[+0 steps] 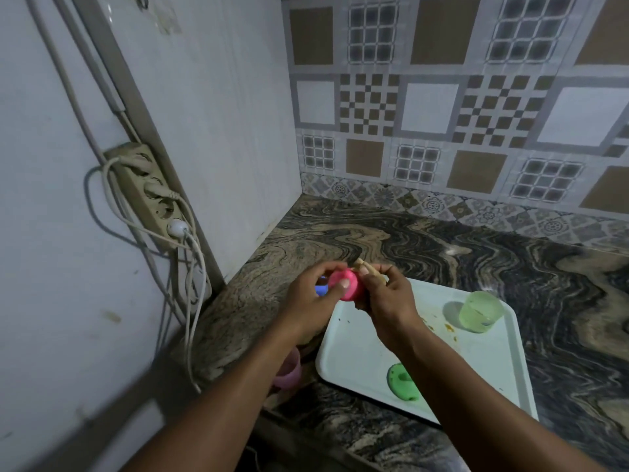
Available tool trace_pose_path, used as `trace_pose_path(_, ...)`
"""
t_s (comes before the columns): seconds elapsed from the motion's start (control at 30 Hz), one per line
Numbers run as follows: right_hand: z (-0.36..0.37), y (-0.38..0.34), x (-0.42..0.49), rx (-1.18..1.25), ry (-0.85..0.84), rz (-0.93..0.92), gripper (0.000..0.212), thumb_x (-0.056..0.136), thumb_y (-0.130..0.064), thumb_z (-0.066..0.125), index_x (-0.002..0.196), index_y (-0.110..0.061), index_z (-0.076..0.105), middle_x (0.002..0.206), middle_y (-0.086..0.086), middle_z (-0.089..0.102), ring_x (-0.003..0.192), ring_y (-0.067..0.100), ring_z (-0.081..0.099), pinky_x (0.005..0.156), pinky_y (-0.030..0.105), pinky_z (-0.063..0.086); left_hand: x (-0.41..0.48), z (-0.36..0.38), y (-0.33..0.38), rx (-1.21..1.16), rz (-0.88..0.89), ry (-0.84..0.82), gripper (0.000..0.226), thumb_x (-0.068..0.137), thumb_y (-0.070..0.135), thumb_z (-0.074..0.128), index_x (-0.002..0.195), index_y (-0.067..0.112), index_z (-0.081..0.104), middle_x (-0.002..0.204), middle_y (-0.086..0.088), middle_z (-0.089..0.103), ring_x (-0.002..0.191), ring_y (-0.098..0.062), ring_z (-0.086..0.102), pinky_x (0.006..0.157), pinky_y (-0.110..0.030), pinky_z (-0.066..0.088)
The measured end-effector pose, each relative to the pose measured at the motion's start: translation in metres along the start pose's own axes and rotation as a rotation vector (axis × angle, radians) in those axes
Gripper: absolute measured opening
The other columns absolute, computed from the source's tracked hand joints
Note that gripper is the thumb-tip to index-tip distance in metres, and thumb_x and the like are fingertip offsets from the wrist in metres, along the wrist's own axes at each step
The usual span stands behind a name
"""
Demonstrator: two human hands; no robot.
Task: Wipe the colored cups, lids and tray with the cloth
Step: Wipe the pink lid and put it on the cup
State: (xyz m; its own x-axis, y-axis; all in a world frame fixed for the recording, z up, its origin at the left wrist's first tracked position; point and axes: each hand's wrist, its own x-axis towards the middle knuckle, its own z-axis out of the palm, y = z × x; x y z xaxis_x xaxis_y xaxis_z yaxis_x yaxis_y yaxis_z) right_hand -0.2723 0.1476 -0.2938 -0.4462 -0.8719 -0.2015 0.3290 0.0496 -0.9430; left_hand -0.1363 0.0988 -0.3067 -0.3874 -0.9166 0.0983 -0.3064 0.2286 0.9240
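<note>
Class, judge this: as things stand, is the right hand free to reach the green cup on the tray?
Probably not yet: the right hand holds the cloth against the pink lid. The path to the green cup looks clear.

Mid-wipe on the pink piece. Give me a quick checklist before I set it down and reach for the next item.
1. Pink lid held securely in left hand: ok, fingers wrap it.
2. Cloth in right hand: ok, pressed against the lid, mostly hidden.
3. Pink lid fully wiped: cannot tell, its far side is hidden.
4. Free spot on tray to set it down: ok, the near left part is bare.
5. Tray clean: not ok, orange specks remain beside the green cup.
6. Next items reachable: ok, green cup and green lid sit on the tray.
</note>
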Motion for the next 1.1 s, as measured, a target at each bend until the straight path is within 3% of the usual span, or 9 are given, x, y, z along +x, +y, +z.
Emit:
trace_pose_path(0.1, 0.007, 0.005, 0.003, -0.043, -0.038, 0.012, 0.016, 0.097, -0.016, 0.064, 0.099, -0.003, 0.054, 0.078, 0.018, 0.064, 0.048, 0.015, 0.054, 0.047, 0.029, 0.046, -0.003, -0.017, -0.009, 0.087, 0.056, -0.046, 0.031, 0.083, 0.036, 0.076, 0.113, 0.039, 0.070, 0.117, 0.015, 0.068, 0.110, -0.003, 0.062, 0.096, -0.033, 0.053)
trace_pose_path(0.23, 0.019, 0.020, 0.001, -0.117, -0.113, 0.038, 0.026, 0.098, -0.024, 0.063, 0.104, -0.001, 0.055, 0.086, 0.021, 0.067, 0.050, 0.016, 0.061, 0.044, 0.026, 0.049, -0.012, -0.032, -0.016, 0.090, 0.058, 0.031, 0.023, 0.077, 0.029, 0.082, 0.097, 0.036, 0.073, 0.107, 0.014, 0.071, 0.102, -0.007, 0.067, 0.091, -0.042, 0.056)
trace_pose_path(0.3, 0.021, 0.028, 0.002, -0.152, -0.097, 0.030, 0.030, 0.098, -0.029, 0.063, 0.105, -0.001, 0.057, 0.083, 0.020, 0.067, 0.052, 0.017, 0.062, 0.046, 0.027, 0.050, -0.021, -0.035, -0.022, 0.118, 0.035, 0.092, 0.022, 0.076, 0.026, 0.083, 0.092, 0.036, 0.072, 0.102, 0.016, 0.071, 0.096, -0.006, 0.067, 0.087, -0.042, 0.057)
trace_pose_path(0.4, 0.017, 0.039, 0.003, -0.156, -0.033, 0.039, 0.029, 0.098, -0.031, 0.062, 0.104, -0.003, 0.056, 0.075, 0.018, 0.071, 0.050, 0.018, 0.061, 0.051, 0.031, 0.049, -0.038, -0.040, -0.036, 0.211, 0.044, 0.240, 0.019, 0.075, 0.038, 0.077, 0.092, 0.034, 0.069, 0.094, 0.015, 0.070, 0.089, -0.008, 0.067, 0.078, -0.040, 0.057)
trace_pose_path(0.53, 0.007, 0.056, 0.001, -0.175, 0.050, 0.073, 0.028, 0.098, -0.028, 0.062, 0.107, -0.002, 0.055, 0.077, 0.022, 0.072, 0.052, 0.021, 0.057, 0.052, 0.033, 0.047, -0.071, -0.042, -0.063, 0.309, 0.030, 0.378, 0.018, 0.077, 0.035, 0.075, 0.093, 0.035, 0.064, 0.098, 0.011, 0.067, 0.091, -0.009, 0.063, 0.080, -0.034, 0.053)
trace_pose_path(0.7, 0.007, 0.068, -0.007, -0.211, 0.037, 0.081, 0.020, 0.098, -0.026, 0.062, 0.103, -0.007, 0.055, 0.074, 0.012, 0.075, 0.052, 0.016, 0.063, 0.053, 0.033, 0.050, -0.105, -0.033, -0.087, 0.341, -0.079, 0.334, 0.021, 0.080, 0.034, 0.075, 0.093, 0.041, 0.060, 0.102, 0.009, 0.059, 0.093, -0.012, 0.060, 0.081, -0.036, 0.054)
trace_pose_path(0.97, 0.004, 0.080, -0.005, -0.253, 0.008, 0.111, 0.023, 0.096, -0.030, 0.063, 0.102, -0.010, 0.056, 0.085, 0.018, 0.076, 0.071, 0.029, 0.070, 0.060, 0.039, 0.053, -0.106, -0.030, -0.096, 0.400, -0.100, 0.296, 0.017, 0.083, 0.029, 0.072, 0.094, 0.036, 0.061, 0.102, 0.008, 0.060, 0.094, -0.012, 0.058, 0.079, -0.027, 0.047)
trace_pose_path(1.1, 0.000, 0.082, -0.003, -0.264, 0.014, 0.119, 0.023, 0.097, -0.031, 0.062, 0.103, -0.010, 0.056, 0.084, 0.016, 0.077, 0.069, 0.027, 0.069, 0.059, 0.038, 0.052, -0.107, -0.029, -0.101, 0.386, -0.088, 0.278, 0.017, 0.084, 0.027, 0.071, 0.097, 0.031, 0.063, 0.103, 0.007, 0.061, 0.095, -0.013, 0.057, 0.079, -0.028, 0.048)
